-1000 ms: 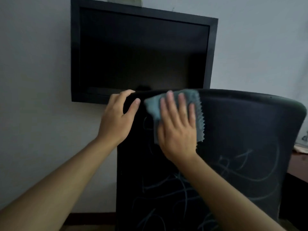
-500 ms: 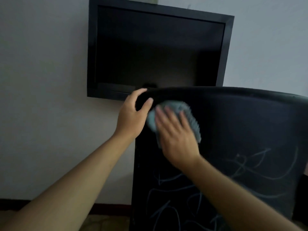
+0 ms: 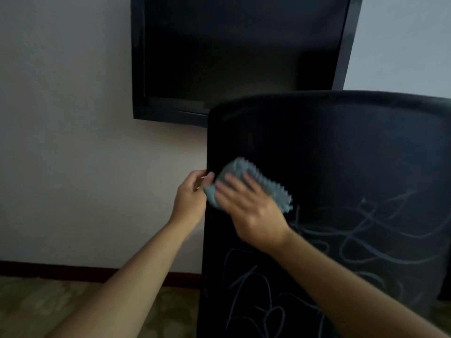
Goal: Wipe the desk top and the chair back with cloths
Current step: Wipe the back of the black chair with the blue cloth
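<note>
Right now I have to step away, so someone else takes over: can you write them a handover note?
Left hand: grips the left edge of the chair back, steadying it.
Right hand: presses the blue-grey cloth flat against the chair back, near its left edge, about mid-height.
Done: the upper part of the chair back looks free of marks.
Left: pale scribbles cover the lower part, below and right of the cloth. The desk top is out of view, so its state cannot be told.

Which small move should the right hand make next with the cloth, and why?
Probably slide the cloth down and right. The right hand presses it flat on the chair back, the left hand grips the chair's left edge, and the pale scribbles lie below and to the right, unwiped.
</note>
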A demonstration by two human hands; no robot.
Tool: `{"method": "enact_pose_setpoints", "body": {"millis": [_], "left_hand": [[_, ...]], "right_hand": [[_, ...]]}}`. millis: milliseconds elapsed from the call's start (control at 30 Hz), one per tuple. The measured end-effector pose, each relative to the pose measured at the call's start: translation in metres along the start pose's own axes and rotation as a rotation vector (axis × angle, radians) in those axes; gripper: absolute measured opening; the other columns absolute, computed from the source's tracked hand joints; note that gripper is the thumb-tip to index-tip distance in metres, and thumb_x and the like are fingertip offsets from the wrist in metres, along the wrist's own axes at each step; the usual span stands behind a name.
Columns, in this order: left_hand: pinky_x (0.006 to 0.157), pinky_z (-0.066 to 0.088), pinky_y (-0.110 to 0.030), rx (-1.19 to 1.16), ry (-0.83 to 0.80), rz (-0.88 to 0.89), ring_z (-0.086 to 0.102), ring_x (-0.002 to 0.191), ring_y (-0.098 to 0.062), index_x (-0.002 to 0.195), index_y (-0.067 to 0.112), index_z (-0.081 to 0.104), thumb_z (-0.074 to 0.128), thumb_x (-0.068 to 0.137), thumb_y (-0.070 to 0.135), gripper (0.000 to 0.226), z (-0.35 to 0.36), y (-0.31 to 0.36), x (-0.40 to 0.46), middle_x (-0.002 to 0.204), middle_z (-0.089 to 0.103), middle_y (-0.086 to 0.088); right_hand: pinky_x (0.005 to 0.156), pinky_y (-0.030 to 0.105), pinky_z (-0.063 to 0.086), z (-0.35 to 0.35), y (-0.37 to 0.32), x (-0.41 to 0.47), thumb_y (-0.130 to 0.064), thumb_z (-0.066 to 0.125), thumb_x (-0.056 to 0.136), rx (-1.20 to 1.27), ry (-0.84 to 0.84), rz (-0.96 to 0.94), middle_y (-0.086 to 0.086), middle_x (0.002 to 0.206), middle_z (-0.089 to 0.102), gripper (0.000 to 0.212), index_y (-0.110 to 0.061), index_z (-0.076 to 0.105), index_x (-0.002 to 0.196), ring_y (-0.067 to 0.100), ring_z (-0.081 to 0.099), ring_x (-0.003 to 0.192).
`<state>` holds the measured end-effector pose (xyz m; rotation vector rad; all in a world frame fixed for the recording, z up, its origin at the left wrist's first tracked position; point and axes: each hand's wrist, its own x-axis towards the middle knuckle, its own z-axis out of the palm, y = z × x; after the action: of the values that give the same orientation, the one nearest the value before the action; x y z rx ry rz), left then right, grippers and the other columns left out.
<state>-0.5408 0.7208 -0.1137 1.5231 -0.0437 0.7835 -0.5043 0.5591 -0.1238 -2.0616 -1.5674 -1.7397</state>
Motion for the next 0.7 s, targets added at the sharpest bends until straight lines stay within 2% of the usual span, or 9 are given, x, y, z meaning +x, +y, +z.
{"method": "enact_pose_setpoints", "body": {"millis": [67,133,233,300,367,433,500,600,700], "left_hand": [[0.095,0.054,-0.048,0.091,-0.038,-0.007,0.068,0.089,-0.015,0.094,0.025,0.063,0.061,0.097,0.033,0.008,-0.004,0.000,0.006,0.093,0.070,0.002],[0.092,0.055,-0.052,0.118,-0.092,-0.021,0.069,0.095,-0.021,0.090,0.027,0.061,0.061,0.095,0.040,0.014,-0.009,0.005,0.008,0.097,0.072,-0.002],[0.092,0.054,-0.052,0.127,-0.069,0.009,0.068,0.094,-0.020,0.087,0.028,0.059,0.061,0.095,0.040,0.015,-0.009,0.003,0.006,0.093,0.070,0.000],[0.092,0.055,-0.049,0.124,-0.051,0.020,0.065,0.088,-0.015,0.086,0.028,0.057,0.060,0.096,0.038,0.014,-0.006,0.001,0.005,0.087,0.066,0.005],[0.091,0.055,-0.049,0.129,-0.046,0.029,0.065,0.087,-0.015,0.086,0.028,0.057,0.060,0.097,0.038,0.015,-0.006,0.000,0.006,0.086,0.066,0.004],[0.092,0.054,-0.050,0.128,-0.065,0.027,0.068,0.093,-0.020,0.088,0.027,0.058,0.060,0.096,0.039,0.016,-0.007,-0.002,0.009,0.093,0.070,0.000],[0.092,0.054,-0.052,0.128,-0.075,0.028,0.068,0.096,-0.024,0.088,0.025,0.059,0.060,0.096,0.039,0.017,-0.009,-0.004,0.011,0.095,0.070,-0.002],[0.092,0.054,-0.052,0.122,-0.076,0.041,0.068,0.095,-0.024,0.087,0.025,0.059,0.061,0.096,0.040,0.017,-0.008,-0.006,0.012,0.093,0.069,-0.002],[0.092,0.054,-0.050,0.085,-0.044,0.044,0.066,0.088,-0.015,0.084,0.028,0.059,0.062,0.094,0.042,0.018,-0.006,-0.007,0.010,0.086,0.067,0.007]], "right_hand": [[0.112,0.054,0.034,0.014,-0.019,-0.041,-0.006,0.044,0.098,0.093,-0.149,-0.094,0.011,0.138,0.058,0.033,-0.006,0.067,0.123,0.031,0.042,0.138],[0.108,0.050,0.039,0.013,-0.027,-0.054,-0.008,0.049,0.096,0.146,-0.233,-0.150,0.010,0.137,0.059,0.031,-0.008,0.069,0.119,0.030,0.043,0.138],[0.097,0.044,0.046,0.002,-0.024,-0.026,-0.009,0.057,0.091,0.129,-0.170,-0.171,0.011,0.124,0.067,0.027,-0.007,0.071,0.114,0.030,0.055,0.127],[0.096,0.041,0.046,0.002,-0.020,-0.010,-0.010,0.056,0.093,0.080,-0.121,-0.184,0.011,0.120,0.068,0.025,-0.006,0.070,0.114,0.030,0.057,0.125],[0.106,0.042,0.038,0.015,-0.026,-0.017,-0.013,0.050,0.097,0.006,-0.180,-0.208,0.012,0.131,0.062,0.031,-0.008,0.065,0.123,0.031,0.049,0.133],[0.119,0.044,0.019,0.028,-0.048,-0.051,-0.018,0.047,0.096,-0.035,-0.350,-0.181,0.010,0.150,0.045,0.046,-0.012,0.051,0.141,0.030,0.031,0.145],[0.122,0.045,0.004,0.033,-0.064,-0.077,-0.023,0.046,0.092,-0.040,-0.464,-0.171,0.005,0.157,0.034,0.057,-0.014,0.040,0.149,0.027,0.020,0.149],[0.122,0.046,0.007,0.028,-0.049,-0.062,-0.020,0.040,0.094,-0.064,-0.415,-0.202,0.005,0.154,0.039,0.053,-0.013,0.042,0.147,0.026,0.025,0.147],[0.122,0.048,0.010,0.023,-0.027,-0.032,-0.023,0.038,0.099,-0.145,-0.336,-0.123,0.008,0.155,0.036,0.051,-0.009,0.039,0.148,0.028,0.024,0.147]]}}
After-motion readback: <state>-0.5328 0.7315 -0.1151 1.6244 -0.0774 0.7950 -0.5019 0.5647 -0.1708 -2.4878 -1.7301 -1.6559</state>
